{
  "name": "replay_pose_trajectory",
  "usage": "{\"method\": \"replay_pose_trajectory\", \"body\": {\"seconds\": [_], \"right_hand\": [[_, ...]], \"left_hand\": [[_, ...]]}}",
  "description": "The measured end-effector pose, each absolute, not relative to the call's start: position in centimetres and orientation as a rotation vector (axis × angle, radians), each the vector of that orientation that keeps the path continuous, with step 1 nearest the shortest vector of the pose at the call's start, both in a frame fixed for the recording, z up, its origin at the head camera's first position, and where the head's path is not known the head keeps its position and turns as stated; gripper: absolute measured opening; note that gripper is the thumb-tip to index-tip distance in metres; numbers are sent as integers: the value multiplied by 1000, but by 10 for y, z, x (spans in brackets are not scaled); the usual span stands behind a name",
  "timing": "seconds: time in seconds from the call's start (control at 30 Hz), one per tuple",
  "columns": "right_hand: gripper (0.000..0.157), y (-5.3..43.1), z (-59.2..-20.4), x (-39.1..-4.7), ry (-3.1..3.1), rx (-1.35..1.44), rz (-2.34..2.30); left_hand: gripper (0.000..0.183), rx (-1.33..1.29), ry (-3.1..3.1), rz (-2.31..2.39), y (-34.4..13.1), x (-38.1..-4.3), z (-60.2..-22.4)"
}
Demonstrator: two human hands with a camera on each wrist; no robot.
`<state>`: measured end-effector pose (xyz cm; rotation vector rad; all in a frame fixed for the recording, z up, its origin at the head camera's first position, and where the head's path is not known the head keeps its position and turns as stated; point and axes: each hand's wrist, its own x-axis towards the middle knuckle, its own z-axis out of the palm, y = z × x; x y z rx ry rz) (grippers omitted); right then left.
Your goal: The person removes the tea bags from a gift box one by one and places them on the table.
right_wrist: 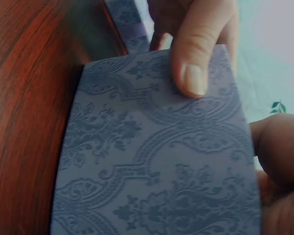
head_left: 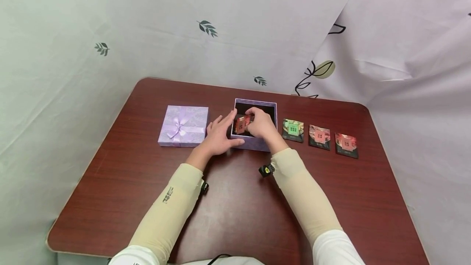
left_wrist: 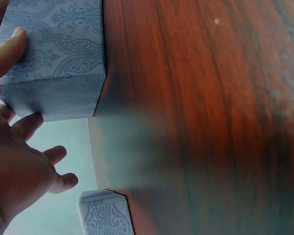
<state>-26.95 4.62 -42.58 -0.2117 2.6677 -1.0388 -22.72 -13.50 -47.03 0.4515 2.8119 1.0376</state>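
Note:
A purple patterned box (head_left: 250,143) with a black inside stands uncovered on the table. My left hand (head_left: 219,136) rests against its near left corner. The thumb (left_wrist: 9,53) presses the front wall and the fingers are spread along the left side, some of them apart from it. My right hand (head_left: 262,124) reaches into the box and pinches a red-and-black packet (head_left: 241,124) by its right side. The packet lies tilted within the walls; its lower part is hidden. In the right wrist view the box front (right_wrist: 152,147) hides the packet.
Left of the box lies its purple lid (head_left: 187,124) with a ribbon bow. To the right, a green packet (head_left: 293,130) and two red packets, one nearer (head_left: 319,136) and one farther right (head_left: 346,145), lie in a row on the brown table (head_left: 228,207). White cloth hangs behind.

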Motion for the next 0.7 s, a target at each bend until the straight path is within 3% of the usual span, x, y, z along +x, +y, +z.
{"method": "replay_pose_trajectory", "body": {"seconds": [0.33, 0.7], "right_hand": [[47, 44, -435, -275, 2654, -230, -1021], [57, 51, -429, -267, 2669, -202, -1160]], "left_hand": [[103, 458, 2825, 1027, -133, -228, -468], [104, 440, 2822, 1027, -134, -228, -471]]}}
